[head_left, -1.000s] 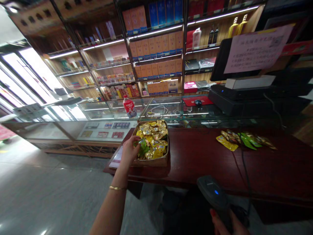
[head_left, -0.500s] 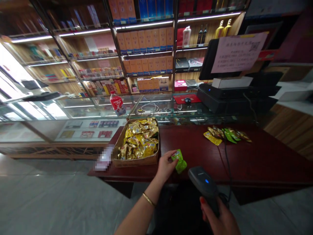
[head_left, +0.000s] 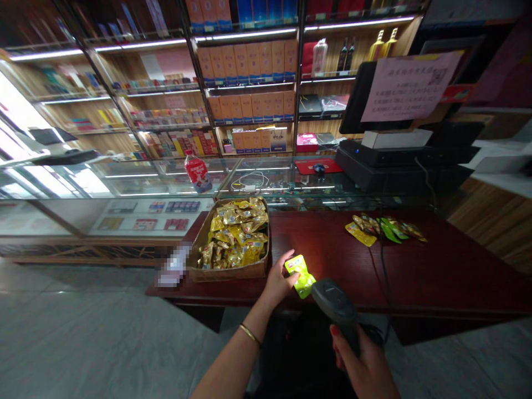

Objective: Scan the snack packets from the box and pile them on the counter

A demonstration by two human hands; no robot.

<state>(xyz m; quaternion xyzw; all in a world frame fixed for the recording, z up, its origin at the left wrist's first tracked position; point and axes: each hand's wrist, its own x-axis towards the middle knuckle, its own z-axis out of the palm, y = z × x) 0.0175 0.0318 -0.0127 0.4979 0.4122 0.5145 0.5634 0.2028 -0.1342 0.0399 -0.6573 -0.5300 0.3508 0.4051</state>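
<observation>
My left hand (head_left: 279, 281) holds a small green snack packet (head_left: 303, 277) just over the table's front edge, its thumb on the packet's left side. Light falls brightly on the packet. A dark handheld barcode scanner (head_left: 337, 302) is gripped in my right hand (head_left: 361, 352), its head tilted toward the packet and very close to it. Left of my left hand stands an open cardboard box (head_left: 233, 274) full of gold and yellow snack packets (head_left: 239, 233).
More packets (head_left: 361, 235) lie at the right of the dark red table (head_left: 316, 233). A cable crosses the tabletop there. Behind are a glass counter with a red-labelled bottle (head_left: 197, 173), a mouse (head_left: 319, 169) and a monitor (head_left: 357, 100) bearing a paper sign.
The scanner in my right hand has moved left and up, closer to the green packet. The packet is now brightly lit. My left index finger has lifted away from it.
</observation>
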